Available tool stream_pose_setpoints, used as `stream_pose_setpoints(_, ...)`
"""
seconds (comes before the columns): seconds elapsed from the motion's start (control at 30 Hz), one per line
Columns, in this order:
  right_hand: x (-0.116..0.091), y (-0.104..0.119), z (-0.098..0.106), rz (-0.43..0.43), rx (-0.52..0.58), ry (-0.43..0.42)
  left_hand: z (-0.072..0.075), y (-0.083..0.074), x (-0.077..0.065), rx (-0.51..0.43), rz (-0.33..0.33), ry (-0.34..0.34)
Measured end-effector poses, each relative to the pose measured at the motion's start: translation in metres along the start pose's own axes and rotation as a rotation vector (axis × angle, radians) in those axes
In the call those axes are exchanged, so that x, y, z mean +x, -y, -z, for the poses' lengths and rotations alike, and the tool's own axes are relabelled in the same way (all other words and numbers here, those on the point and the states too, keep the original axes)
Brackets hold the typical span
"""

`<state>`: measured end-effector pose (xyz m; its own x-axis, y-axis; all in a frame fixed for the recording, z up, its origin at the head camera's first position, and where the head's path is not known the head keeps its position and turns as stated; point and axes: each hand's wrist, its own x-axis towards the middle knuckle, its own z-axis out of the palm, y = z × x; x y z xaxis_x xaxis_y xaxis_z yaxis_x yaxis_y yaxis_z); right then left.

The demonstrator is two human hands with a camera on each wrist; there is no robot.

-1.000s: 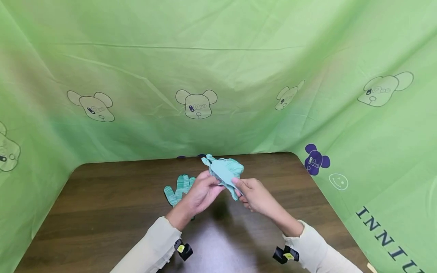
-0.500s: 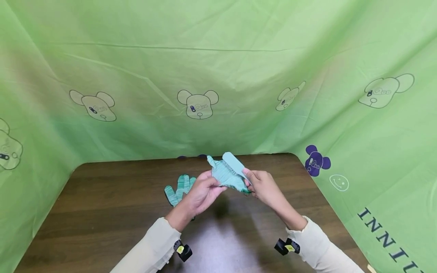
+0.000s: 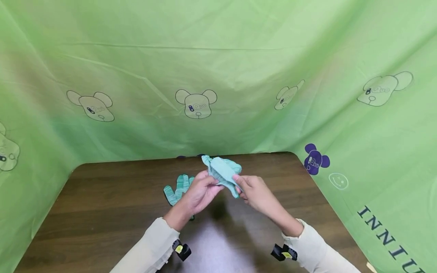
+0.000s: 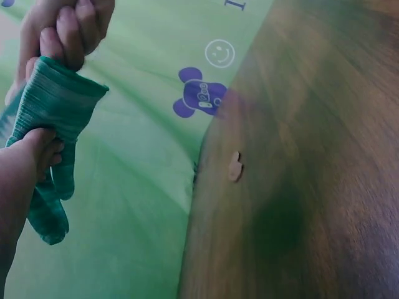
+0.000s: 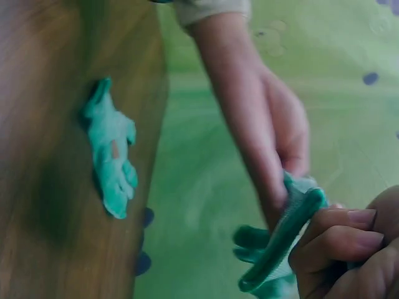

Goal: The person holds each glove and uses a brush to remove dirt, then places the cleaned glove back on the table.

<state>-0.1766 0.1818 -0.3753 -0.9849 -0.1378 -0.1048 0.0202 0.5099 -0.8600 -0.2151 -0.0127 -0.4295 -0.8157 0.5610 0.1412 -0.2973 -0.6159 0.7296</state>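
In the head view my left hand grips a green striped knit glove above the table, its thumb on top. My right hand holds a pale blue brush by its near end, thumb on its back. The brush lies across the glove with its back facing up and covers much of it; its bristles are hidden here. In the left wrist view the glove's cuff reaches up to the right hand's fingers, and glove fingers hang below. The right wrist view shows the cuff edge close beside the right hand's curled fingers.
A second green glove lies on the wooden table, partly behind the left forearm in the head view. Green printed cloth stands around the table's back and sides. Black wrist cameras hang at both cuffs.
Half a second ago the brush was raised toward the upper right with the glove spread flatter. Now it is back down and left across the glove, which is bunched again, and the right hand moved left.
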Motion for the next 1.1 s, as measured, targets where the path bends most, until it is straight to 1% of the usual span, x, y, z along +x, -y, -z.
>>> stream_pose_setpoints(0.07, 0.000, 0.000, -0.005, 0.040, -0.068, -0.003, -0.001, -0.001, 0.000, 0.002, -0.003, 0.012)
stream_pose_setpoints(0.13, 0.003, -0.002, -0.005, 0.056, -0.117, -0.041, -0.003, -0.002, 0.000, 0.001, 0.006, 0.009)
stream_pose_setpoints(0.2, 0.006, -0.005, -0.001, 0.051, -0.140, -0.082, -0.005, -0.002, 0.000, -0.003, 0.015, 0.007)
stream_pose_setpoints(0.3, 0.011, -0.010, 0.007, 0.027, -0.146, -0.110, -0.005, -0.001, 0.000, -0.002, 0.028, 0.007)
stream_pose_setpoints(0.57, 0.015, -0.016, 0.017, -0.001, -0.100, -0.147, -0.005, 0.001, 0.001, 0.004, 0.032, 0.008)
stream_pose_setpoints(0.67, 0.015, -0.014, 0.021, -0.031, -0.042, -0.181, -0.004, 0.002, 0.001, -0.001, 0.025, 0.011)
stream_pose_setpoints(0.73, 0.014, -0.013, 0.023, -0.051, 0.028, -0.192, -0.002, 0.003, 0.000, -0.005, 0.018, 0.009)
stream_pose_setpoints(0.77, 0.013, -0.011, 0.022, -0.059, 0.053, -0.183, -0.001, 0.003, -0.001, -0.007, 0.015, 0.006)
stream_pose_setpoints(0.83, 0.010, -0.009, 0.019, -0.075, 0.091, -0.120, 0.000, 0.004, -0.001, -0.006, 0.013, 0.000)
stream_pose_setpoints(0.9, 0.007, -0.007, 0.011, -0.073, 0.084, -0.018, -0.001, 0.004, -0.001, 0.001, 0.019, 0.002)
stream_pose_setpoints(0.97, 0.005, -0.006, 0.003, -0.051, 0.036, 0.056, -0.001, 0.004, 0.000, 0.011, 0.025, 0.008)
stream_pose_setpoints(1.0, 0.004, -0.006, 0.000, -0.035, 0.012, 0.067, -0.002, 0.004, 0.001, 0.014, 0.028, 0.011)
stream_pose_setpoints(1.03, 0.003, -0.007, -0.002, -0.017, -0.016, 0.056, -0.002, 0.005, 0.001, 0.016, 0.029, 0.016)
stream_pose_setpoints(1.1, 0.004, -0.009, -0.004, 0.008, -0.057, 0.003, -0.002, 0.005, 0.001, 0.016, 0.033, 0.019)
